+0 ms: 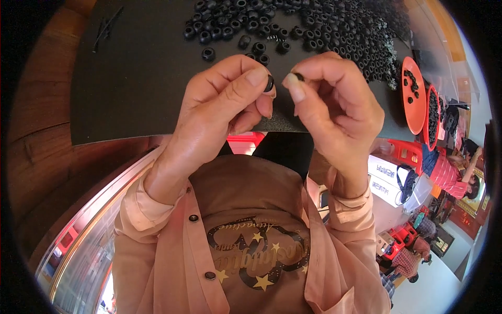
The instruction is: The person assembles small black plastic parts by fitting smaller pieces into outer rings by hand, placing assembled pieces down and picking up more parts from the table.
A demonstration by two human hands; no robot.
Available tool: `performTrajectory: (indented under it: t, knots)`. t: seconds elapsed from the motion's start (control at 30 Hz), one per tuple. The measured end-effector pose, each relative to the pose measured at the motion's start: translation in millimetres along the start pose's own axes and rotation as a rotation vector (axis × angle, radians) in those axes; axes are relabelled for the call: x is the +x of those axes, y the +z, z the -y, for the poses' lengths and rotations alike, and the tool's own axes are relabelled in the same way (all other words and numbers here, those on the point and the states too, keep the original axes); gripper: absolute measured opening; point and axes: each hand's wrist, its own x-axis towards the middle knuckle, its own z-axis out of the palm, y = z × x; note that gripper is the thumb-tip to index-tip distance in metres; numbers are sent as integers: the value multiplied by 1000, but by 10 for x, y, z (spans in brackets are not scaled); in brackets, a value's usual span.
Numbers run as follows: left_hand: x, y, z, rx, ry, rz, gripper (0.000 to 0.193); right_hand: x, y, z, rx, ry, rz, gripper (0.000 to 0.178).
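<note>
Your left hand [225,94] pinches a black barrel-shaped part [270,83] over the black mat [136,83] | your right hand [340,97] pinches a small dark piece [299,76] over the mat | orange dish [413,115] at the mat's right edge | black rings [319,35] heaped on the mat's far side

Thin dark sticks [107,29] lie near the tabletop's [130,99] left edge, toward its far side. Brown wood [47,104] shows past that edge. Beyond the near right corner are a white printed panel [380,170], a person in a red striped top [447,175] and, farther off, red crates [400,234].
</note>
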Motion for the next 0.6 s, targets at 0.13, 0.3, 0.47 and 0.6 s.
performTrajectory:
  t: [0.13,0.3,0.47,0.6]
  knots:
    - [-10,13,-13,9,-23,22,20,1,50,-35,52,-71,-27,15]
    - [-15,9,6,20,-33,33,19,-11,26,-67,3,-157,5,17]
    - [-19,14,26,54,1,58,20,-55,-9,-45,-23,-152,36,17]
    - [-25,23,23,68,-13,61,20,-82,-27,-50,-14,-138,30,18]
